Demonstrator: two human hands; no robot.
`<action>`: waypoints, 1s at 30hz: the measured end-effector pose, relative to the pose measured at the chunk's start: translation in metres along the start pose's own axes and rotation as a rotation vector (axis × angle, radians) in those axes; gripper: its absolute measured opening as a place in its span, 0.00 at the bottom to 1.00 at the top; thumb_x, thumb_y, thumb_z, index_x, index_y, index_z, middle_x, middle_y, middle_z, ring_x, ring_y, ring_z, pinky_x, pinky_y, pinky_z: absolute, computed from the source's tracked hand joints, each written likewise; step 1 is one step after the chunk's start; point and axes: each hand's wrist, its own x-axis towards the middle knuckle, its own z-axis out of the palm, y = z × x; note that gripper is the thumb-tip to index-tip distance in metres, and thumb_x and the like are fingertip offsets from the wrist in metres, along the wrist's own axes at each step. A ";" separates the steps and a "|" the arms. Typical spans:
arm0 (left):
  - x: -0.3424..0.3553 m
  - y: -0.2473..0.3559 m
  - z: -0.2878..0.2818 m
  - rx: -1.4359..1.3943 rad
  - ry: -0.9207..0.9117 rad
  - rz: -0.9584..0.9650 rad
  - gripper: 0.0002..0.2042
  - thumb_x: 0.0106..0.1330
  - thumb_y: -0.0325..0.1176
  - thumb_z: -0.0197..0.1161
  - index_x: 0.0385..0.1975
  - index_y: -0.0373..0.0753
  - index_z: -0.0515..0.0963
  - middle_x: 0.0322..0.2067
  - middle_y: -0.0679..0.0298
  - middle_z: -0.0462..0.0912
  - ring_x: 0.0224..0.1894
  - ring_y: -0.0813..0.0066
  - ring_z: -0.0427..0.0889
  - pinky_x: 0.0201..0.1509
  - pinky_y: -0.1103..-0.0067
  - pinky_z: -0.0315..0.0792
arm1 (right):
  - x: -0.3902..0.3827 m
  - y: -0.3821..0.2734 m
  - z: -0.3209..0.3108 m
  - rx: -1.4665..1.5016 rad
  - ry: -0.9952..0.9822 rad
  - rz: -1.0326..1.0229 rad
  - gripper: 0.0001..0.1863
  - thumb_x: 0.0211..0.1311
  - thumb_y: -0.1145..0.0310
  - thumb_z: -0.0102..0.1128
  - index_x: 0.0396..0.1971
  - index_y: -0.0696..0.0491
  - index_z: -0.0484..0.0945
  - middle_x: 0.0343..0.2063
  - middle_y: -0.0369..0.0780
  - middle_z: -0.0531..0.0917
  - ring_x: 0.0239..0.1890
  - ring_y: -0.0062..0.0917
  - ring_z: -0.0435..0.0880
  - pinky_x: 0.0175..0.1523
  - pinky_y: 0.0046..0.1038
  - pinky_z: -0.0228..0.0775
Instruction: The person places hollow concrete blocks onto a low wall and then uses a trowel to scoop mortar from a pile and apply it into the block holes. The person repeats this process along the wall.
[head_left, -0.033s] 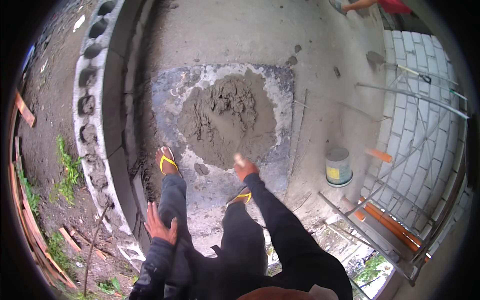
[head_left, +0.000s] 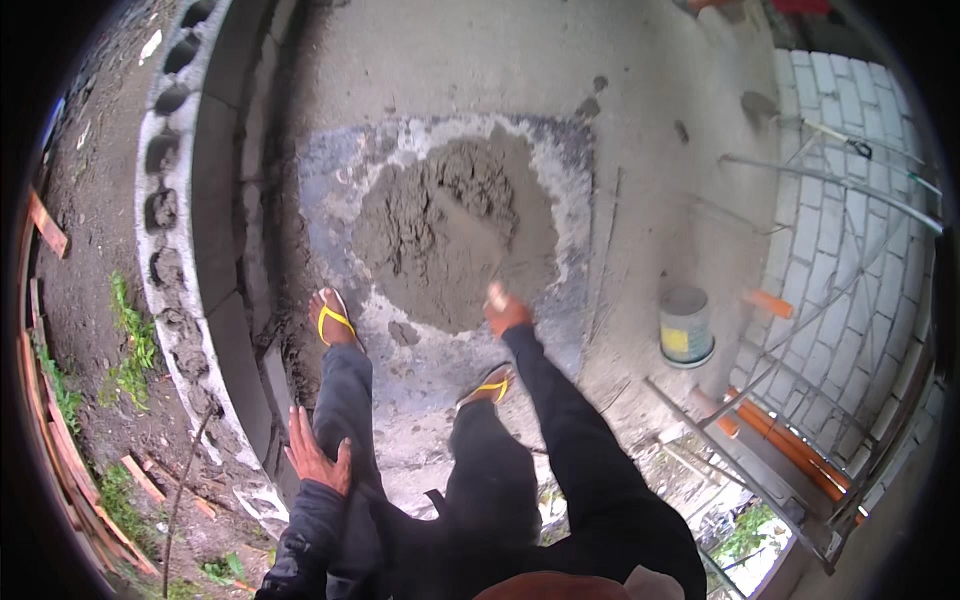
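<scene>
Wet grey mortar [head_left: 400, 225] lies heaped on a flat, mortar-stained sheet [head_left: 325, 215] on the ground. My right hand [head_left: 508, 310] is closed around the pale handle of what looks like a trowel [head_left: 496, 292], at the heap's near right edge. Its blade is smeared by motion against the grey mortar, so its outline is hard to make out. My left hand [head_left: 318, 462] holds nothing. Its fingers are stretched out beside my left leg, close to the hollow-block wall [head_left: 215, 200]. My feet, in yellow-strapped sandals, stand at the sheet's near side.
A mortar-smeared bucket [head_left: 686, 330] stands to the right, near metal frame bars [head_left: 760, 480] and orange pipes [head_left: 790, 450]. A shovel [head_left: 760, 105] rests at the far right by a pale block wall [head_left: 830, 200]. Part of another person [head_left: 715, 5] shows at the top edge.
My right hand with the trowel has shifted slightly right and upward. The view has moved a little; my left hand stays spread beside my leg.
</scene>
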 end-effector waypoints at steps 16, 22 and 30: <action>-0.040 0.059 0.088 0.158 0.106 0.172 0.46 0.63 0.53 0.58 0.72 0.30 0.45 0.70 0.40 0.50 0.72 0.43 0.51 0.74 0.59 0.45 | 0.141 0.127 0.091 -0.244 -0.283 -0.175 0.21 0.56 0.71 0.59 0.50 0.51 0.66 0.42 0.53 0.83 0.48 0.49 0.83 0.54 0.46 0.73; -0.030 0.056 0.087 0.199 0.076 0.184 0.45 0.62 0.50 0.61 0.71 0.31 0.47 0.70 0.41 0.52 0.71 0.43 0.54 0.73 0.58 0.47 | 0.137 0.182 0.022 -0.281 -0.128 -0.130 0.24 0.58 0.65 0.60 0.55 0.45 0.66 0.41 0.50 0.84 0.44 0.49 0.84 0.49 0.48 0.73; -0.023 0.050 0.086 0.302 0.025 0.147 0.45 0.64 0.54 0.56 0.72 0.32 0.45 0.70 0.41 0.51 0.72 0.45 0.52 0.75 0.62 0.47 | 0.182 0.142 0.125 -0.123 -0.032 -0.004 0.23 0.60 0.66 0.59 0.53 0.54 0.64 0.36 0.50 0.85 0.39 0.44 0.86 0.44 0.44 0.78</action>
